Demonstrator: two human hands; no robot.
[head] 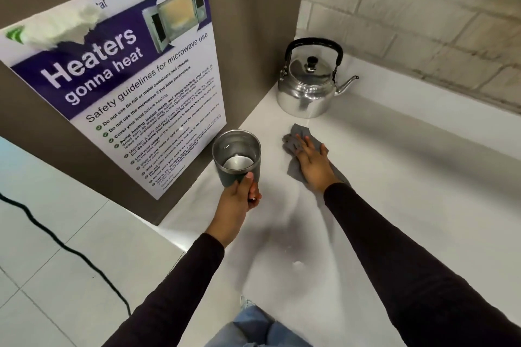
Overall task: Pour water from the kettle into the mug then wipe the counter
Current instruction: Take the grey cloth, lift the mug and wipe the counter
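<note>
A smooth white table (pixel 366 177) runs back to a pale brick wall (pixel 423 8) on the right and a brown panel on the left that carries a purple-and-white microwave safety poster (pixel 127 87). White floor tiles (pixel 56 234) lie to the left, crossed by a black cable (pixel 70 248).

The shiny round metal kettle (pixel 307 90) with a black arched handle stands upright in the far corner, lid on, spout pointing right. The left hand (pixel 239 197) grips the grey steel-lined mug (pixel 236 158) around its lower wall, fingers closed on it; whether the mug's base touches the table cannot be told. Its inside gleams, and a water level is hard to make out. The right hand (pixel 313 160) lies flat with fingers spread, pressing on the crumpled grey cloth (pixel 298 146), which sits between mug and kettle, apart from both.

The hand hides much of the cloth. The poster's top is torn and its small print is unreadable. Blue denim (pixel 253 329) shows at the bottom edge.

The table's near left corner ends just behind the left wrist; to the right, the surface stays bare out to the frame edge.
</note>
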